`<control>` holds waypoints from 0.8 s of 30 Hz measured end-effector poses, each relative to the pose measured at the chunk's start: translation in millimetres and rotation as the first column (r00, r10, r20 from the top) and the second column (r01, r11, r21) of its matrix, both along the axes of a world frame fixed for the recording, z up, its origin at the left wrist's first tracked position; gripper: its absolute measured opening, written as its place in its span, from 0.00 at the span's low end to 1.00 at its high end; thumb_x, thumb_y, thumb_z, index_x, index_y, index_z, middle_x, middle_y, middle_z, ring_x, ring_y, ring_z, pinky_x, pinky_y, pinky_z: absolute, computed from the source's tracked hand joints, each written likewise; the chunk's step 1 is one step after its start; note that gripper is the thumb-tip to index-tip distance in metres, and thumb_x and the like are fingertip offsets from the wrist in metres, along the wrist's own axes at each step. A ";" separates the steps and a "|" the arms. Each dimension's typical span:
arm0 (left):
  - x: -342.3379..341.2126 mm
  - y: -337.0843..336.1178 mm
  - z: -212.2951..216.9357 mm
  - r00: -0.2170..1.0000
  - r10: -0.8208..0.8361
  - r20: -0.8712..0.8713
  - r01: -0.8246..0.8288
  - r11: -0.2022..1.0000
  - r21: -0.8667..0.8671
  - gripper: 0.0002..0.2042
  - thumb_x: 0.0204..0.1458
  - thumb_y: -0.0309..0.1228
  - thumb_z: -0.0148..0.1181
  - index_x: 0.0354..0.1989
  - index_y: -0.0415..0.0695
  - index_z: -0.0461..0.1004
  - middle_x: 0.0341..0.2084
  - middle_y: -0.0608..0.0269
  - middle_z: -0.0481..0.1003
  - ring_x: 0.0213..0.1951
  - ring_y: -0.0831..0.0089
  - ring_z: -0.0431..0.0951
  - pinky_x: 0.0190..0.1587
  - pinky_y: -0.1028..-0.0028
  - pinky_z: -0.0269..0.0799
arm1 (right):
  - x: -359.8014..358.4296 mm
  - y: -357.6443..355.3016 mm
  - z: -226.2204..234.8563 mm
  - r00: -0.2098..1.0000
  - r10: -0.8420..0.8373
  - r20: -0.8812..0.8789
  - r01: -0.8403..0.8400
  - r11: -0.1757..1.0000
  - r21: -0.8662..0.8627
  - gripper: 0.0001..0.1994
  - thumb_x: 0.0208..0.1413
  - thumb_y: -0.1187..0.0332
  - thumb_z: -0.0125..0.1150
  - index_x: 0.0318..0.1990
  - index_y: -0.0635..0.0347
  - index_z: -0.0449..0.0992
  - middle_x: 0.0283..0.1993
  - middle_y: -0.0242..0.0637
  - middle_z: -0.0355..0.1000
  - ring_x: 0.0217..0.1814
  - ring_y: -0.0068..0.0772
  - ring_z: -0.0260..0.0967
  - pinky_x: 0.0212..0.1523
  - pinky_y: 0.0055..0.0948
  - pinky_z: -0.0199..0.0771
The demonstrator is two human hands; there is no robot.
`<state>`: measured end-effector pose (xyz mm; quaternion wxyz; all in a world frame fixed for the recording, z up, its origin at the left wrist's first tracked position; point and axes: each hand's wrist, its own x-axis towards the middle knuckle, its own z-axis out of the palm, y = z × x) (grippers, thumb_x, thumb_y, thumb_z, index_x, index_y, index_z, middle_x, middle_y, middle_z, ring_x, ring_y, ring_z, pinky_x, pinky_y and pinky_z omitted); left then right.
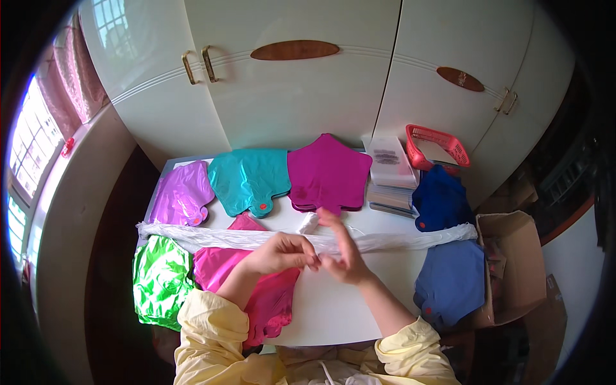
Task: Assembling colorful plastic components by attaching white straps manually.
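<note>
My left hand (281, 254) is closed in a pinch over the table, thumb against forefinger; what it pinches is too small to make out. My right hand (347, 260) meets it at the fingertips, its thumb close to the left fingers and its other fingers stretched upward, slightly blurred. Behind both hands, a long bundle of white plastic strips (398, 241) runs across the table. A small white spool (308, 223) stands just beyond my hands. Under my left forearm lie flat pink foil balloons (273, 305).
Flat foil balloons lie around the white table (359, 314): green (160, 282), lilac (183, 192), teal (250, 179), magenta (329, 172), dark blue (441, 199) and blue (451, 282). At back right are stacked cards (391, 196) and a red basket (438, 146). A cardboard box (516, 263) adjoins the right edge.
</note>
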<state>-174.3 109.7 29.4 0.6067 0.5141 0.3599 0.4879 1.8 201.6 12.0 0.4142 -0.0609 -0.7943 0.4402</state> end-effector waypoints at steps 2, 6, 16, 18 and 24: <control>1.3 -1.2 0.3 0.999 -0.044 0.004 0.044 0.998 -0.040 0.03 0.52 0.24 0.54 0.32 0.39 0.71 0.30 0.56 0.76 0.31 0.73 0.78 0.29 0.79 0.72 | -2.2 -9.6 -11.2 0.945 0.327 0.000 -0.294 0.850 -0.436 0.26 0.49 0.72 0.49 0.57 0.62 0.55 0.57 0.45 0.58 0.57 0.38 0.60 0.55 0.34 0.60; -14.4 -1.1 -8.6 0.953 0.149 0.262 -0.136 0.988 -0.069 0.03 0.51 0.23 0.54 0.32 0.37 0.69 0.26 0.53 0.75 0.22 0.72 0.77 0.21 0.81 0.70 | 4.0 -1.5 -16.2 0.818 0.571 0.070 -0.392 0.643 -0.658 0.12 0.58 0.67 0.47 0.47 0.62 0.66 0.30 0.28 0.66 0.30 0.17 0.62 0.33 0.20 0.64; -7.1 0.3 -17.7 0.908 -0.017 0.418 0.028 0.999 -0.021 0.05 0.53 0.28 0.54 0.31 0.40 0.73 0.26 0.59 0.75 0.26 0.78 0.73 0.26 0.81 0.66 | 1.3 2.3 -17.1 0.988 0.076 0.133 0.002 0.860 -0.510 0.15 0.60 0.58 0.47 0.31 0.59 0.71 0.17 0.20 0.54 0.19 0.12 0.49 0.20 0.17 0.49; -5.2 -0.4 -14.9 0.895 0.159 0.417 -0.151 0.987 -0.053 0.05 0.53 0.27 0.53 0.34 0.39 0.74 0.28 0.59 0.76 0.27 0.79 0.72 0.25 0.83 0.63 | -3.3 -0.2 -21.5 0.981 0.023 0.195 0.070 0.887 -0.456 0.14 0.59 0.58 0.48 0.31 0.59 0.71 0.17 0.23 0.58 0.20 0.15 0.53 0.21 0.19 0.52; 13.7 7.4 -5.4 0.629 0.668 -0.397 -0.456 0.731 0.507 0.06 0.48 0.22 0.56 0.34 0.40 0.76 0.26 0.65 0.75 0.25 0.79 0.68 0.25 0.80 0.63 | -5.3 -12.3 -23.1 0.968 -0.207 0.140 0.183 0.969 0.167 0.06 0.56 0.67 0.51 0.33 0.59 0.70 0.20 0.39 0.67 0.20 0.36 0.67 0.22 0.29 0.64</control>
